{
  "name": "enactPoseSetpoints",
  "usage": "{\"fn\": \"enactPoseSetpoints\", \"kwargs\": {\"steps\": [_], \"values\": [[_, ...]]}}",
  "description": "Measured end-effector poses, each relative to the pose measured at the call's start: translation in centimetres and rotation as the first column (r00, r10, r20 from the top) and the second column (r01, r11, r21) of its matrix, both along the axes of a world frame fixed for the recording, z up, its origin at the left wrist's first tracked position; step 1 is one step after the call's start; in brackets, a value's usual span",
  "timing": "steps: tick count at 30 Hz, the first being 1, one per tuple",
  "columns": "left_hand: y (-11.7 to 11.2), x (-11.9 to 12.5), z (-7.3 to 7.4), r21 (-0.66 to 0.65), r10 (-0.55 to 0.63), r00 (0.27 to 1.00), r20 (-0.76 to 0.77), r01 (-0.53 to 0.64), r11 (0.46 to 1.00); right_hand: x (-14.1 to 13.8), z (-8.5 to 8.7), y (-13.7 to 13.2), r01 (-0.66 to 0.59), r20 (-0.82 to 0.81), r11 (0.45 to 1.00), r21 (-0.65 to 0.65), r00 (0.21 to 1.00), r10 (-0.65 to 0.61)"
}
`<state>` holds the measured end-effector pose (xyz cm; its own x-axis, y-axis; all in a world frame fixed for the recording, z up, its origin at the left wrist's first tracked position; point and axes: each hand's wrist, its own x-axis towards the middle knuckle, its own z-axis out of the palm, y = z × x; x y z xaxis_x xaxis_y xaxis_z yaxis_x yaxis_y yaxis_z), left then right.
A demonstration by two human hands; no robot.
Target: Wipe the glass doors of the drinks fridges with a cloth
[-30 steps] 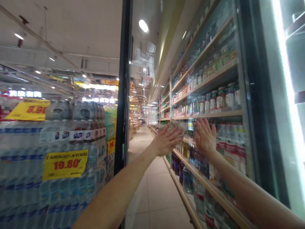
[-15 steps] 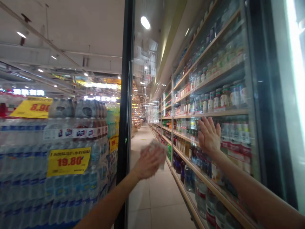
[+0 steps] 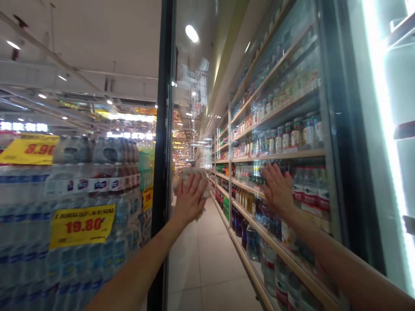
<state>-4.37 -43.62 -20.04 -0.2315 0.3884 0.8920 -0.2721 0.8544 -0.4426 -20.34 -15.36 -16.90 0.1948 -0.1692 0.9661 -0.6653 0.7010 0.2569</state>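
Note:
A glass door (image 3: 207,263) in a dark frame stands in front of me. My left hand (image 3: 191,201) holds a pale, crumpled cloth (image 3: 181,179) against the glass close to the door's left frame, with its fingers laid over the cloth. Further right, my right hand (image 3: 278,190) is raised with its fingers extended and nothing in it. It appears to be at the glass, in front of the bottle shelves, though whether its palm touches the pane I cannot tell.
Dark door frame (image 3: 162,129) rises left of my left hand. Stacked packs of bottled water (image 3: 81,259) with yellow price signs (image 3: 82,225) fill the left side. Shelves of bottles (image 3: 275,155) show in the glass. A bright light strip (image 3: 385,108) runs down the right.
My left hand has moved up and slightly left across the glass with the cloth. My right hand stays spread, and the whole view has shifted a little.

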Motion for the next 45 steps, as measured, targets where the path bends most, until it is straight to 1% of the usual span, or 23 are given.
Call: {"fn": "enactPoseSetpoints", "kwargs": {"steps": [2, 4, 6, 8, 11, 13, 14, 15, 17, 19, 21, 23, 26, 28, 30, 33, 34, 35, 38, 40, 41, 43, 45], "values": [[0.9, -0.7, 1.2, 0.071, 0.027, 1.0, -0.001, -0.027, 0.997, 0.1, -0.3, 0.5, 0.005, 0.003, 1.0, 0.019, 1.0, -0.005], [2.0, -1.3, 0.6, -0.175, -0.023, 0.974, 0.226, 0.064, 0.983, 0.2, -0.7, 1.1, 0.011, 0.005, 0.998, 0.057, 1.0, -0.012], [3.0, -1.8, 0.0, -0.438, -0.026, 0.879, 0.475, 0.262, 0.86, 0.2, -1.0, 1.6, 0.025, -0.002, 0.995, 0.102, 1.0, -0.025], [3.7, -2.3, 1.1, -0.496, -0.019, 0.84, 0.543, 0.339, 0.799, 0.1, -1.2, 2.3, 0.041, -0.01, 0.993, 0.113, 0.999, -0.04], [4.0, -2.7, 5.9, -0.195, -0.098, 0.961, 0.258, 0.151, 0.969, -0.1, -1.1, 3.5, 0.06, 0.003, 0.996, 0.067, 0.998, -0.061], [3.9, -2.9, 8.4, 0.1, -0.069, 0.997, 0.026, 0.066, 0.993, -0.1, -1.0, 4.3, 0.069, 0.023, 0.997, 0.04, 0.997, -0.07], [4.0, -3.0, 8.7, 0.16, -0.051, 0.999, -0.007, 0.051, 0.986, -0.1, -1.0, 4.6, 0.072, 0.033, 0.997, 0.033, 0.997, -0.073], [4.2, -3.1, 8.2, 0.14, -0.051, 0.998, 0.023, 0.047, 0.989, 0.0, -1.1, 4.8, 0.073, 0.037, 0.997, 0.031, 0.997, -0.075], [5.1, -3.2, 5.3, -0.088, -0.076, 0.974, 0.215, 0.096, 0.991, 0.1, -1.4, 5.0, 0.069, 0.035, 0.997, 0.041, 0.997, -0.071], [6.1, -3.6, 1.9, -0.362, -0.065, 0.899, 0.433, 0.239, 0.901, 0.1, -1.9, 4.9, 0.062, 0.023, 0.996, 0.07, 0.998, -0.064], [7.1, -4.3, 0.3, -0.477, -0.039, 0.84, 0.542, 0.345, 0.808, 0.1, -2.4, 4.7, 0.058, 0.023, 0.993, 0.1, 0.998, -0.061], [7.9, -5.0, 1.4, -0.443, -0.077, 0.859, 0.507, 0.336, 0.831, 0.0, -2.7, 4.6, 0.057, 0.04, 0.993, 0.104, 0.997, -0.062], [9.2, -5.6, 4.5, -0.16, -0.153, 0.954, 0.259, 0.198, 0.967, -0.2, -3.0, 4.9, 0.058, 0.064, 0.996, 0.068, 0.996, -0.063], [10.1, -5.9, 4.4, -0.058, -0.15, 0.969, 0.197, 0.165, 0.985, -0.2, -3.3, 5.3, 0.063, 0.076, 0.997, 0.042, 0.995, -0.066], [11.2, -6.2, 2.0, -0.208, -0.17, 0.928, 0.331, 0.247, 0.946, -0.1, -3.7, 5.9, 0.072, 0.082, 0.997, 0.028, 0.994, -0.074], [12.8, -7.1, -1.4, -0.479, -0.115, 0.79, 0.602, 0.473, 0.739, -0.3, -4.8, 7.1, 0.093, 0.085, 0.995, 0.03, 0.992, -0.095], [13.3, -7.5, -1.3, -0.493, -0.104, 0.771, 0.629, 0.498, 0.713, -0.5, -5.1, 7.6, 0.102, 0.087, 0.994, 0.03, 0.991, -0.105], [13.7, -7.9, -0.5, -0.473, -0.114, 0.776, 0.62, 0.486, 0.735, -0.7, -5.4, 8.3, 0.113, 0.092, 0.993, 0.023, 0.989, -0.115], [15.2, -9.0, 4.8, -0.217, -0.213, 0.884, 0.415, 0.324, 0.921, -1.6, -6.1, 10.4, 0.151, 0.113, 0.988, -0.021, 0.983, -0.148], [16.3, -9.7, 7.3, -0.038, -0.233, 0.937, 0.262, 0.251, 0.967, -2.1, -6.3, 11.8, 0.169, 0.127, 0.984, -0.053, 0.979, -0.161], [16.8, -10.1, 7.4, -0.032, -0.239, 0.939, 0.249, 0.254, 0.967, -2.2, -6.4, 12.4, 0.175, 0.127, 0.983, -0.064, 0.978, -0.166], [18.1, -11.0, 5.6, -0.195, -0.257, 0.895, 0.364, 0.343, 0.919, -2.3, -6.5, 13.5, 0.18, 0.12, 0.981, -0.073, 0.978, -0.17], [19.6, -12.1, 3.0, -0.401, -0.224, 0.811, 0.54, 0.482, 0.779, -2.1, -6.6, 14.5, 0.185, 0.109, 0.979, -0.084, 0.978, -0.175]]}}
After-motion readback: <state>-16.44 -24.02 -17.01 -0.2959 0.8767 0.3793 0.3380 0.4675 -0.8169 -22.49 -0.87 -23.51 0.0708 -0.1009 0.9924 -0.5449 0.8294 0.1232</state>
